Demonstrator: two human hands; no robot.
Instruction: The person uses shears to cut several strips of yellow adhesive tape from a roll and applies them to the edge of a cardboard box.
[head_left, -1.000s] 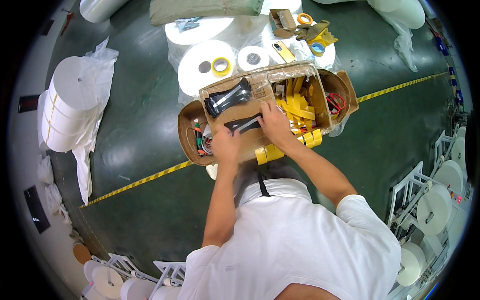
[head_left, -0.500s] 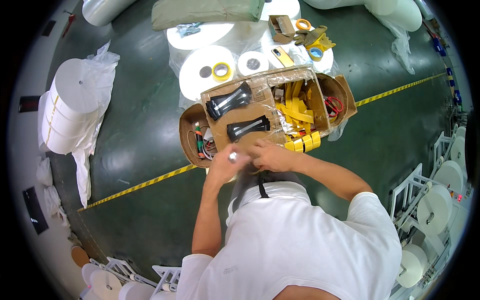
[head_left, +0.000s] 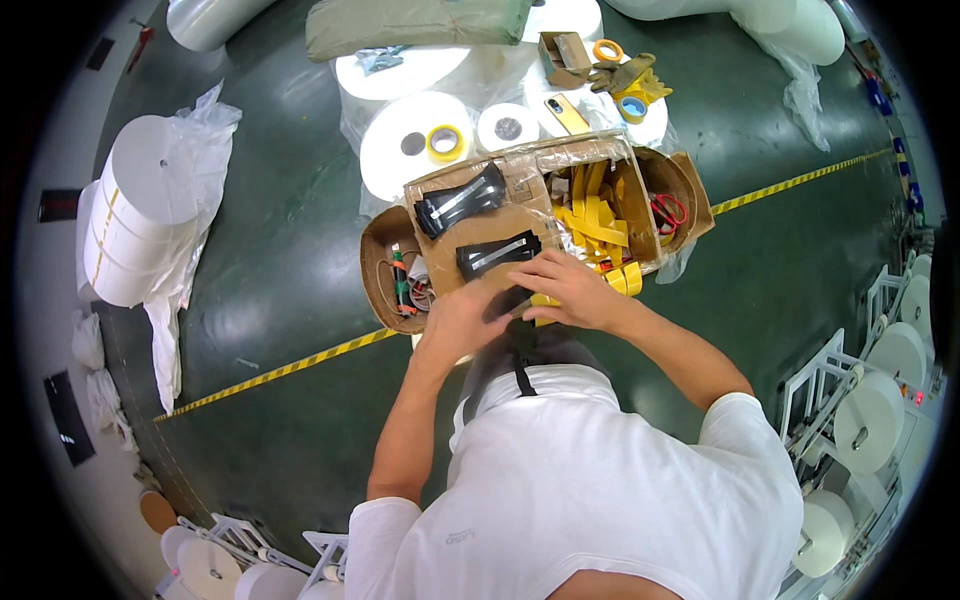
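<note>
Close to the near edge of a cardboard box (head_left: 490, 225), my left hand (head_left: 468, 315) has its fingers bent inward. My right hand (head_left: 572, 290) curves toward it from the right, fingertips almost meeting the left ones. Something dark shows between them, too covered by the fingers to name. Just beyond my fingers, a stack of black strips (head_left: 497, 255) lies on the box top, with a second black stack (head_left: 460, 203) farther back. Yellow tape pieces (head_left: 625, 279) stick to the near edge beside my right hand.
Yellow strips (head_left: 597, 217) fill the box's right compartment. Side bins hold red-handled scissors (head_left: 668, 210) and a green-orange tool (head_left: 401, 280). White rolls (head_left: 400, 172) behind carry a tape roll (head_left: 444, 142), a phone (head_left: 567, 114) and gloves (head_left: 640, 78). A wrapped roll (head_left: 140, 235) stands left.
My right hand has shifted slightly up and right, over the box's near edge. My left hand has turned inward; the shiny spot by its fingers no longer shows.
</note>
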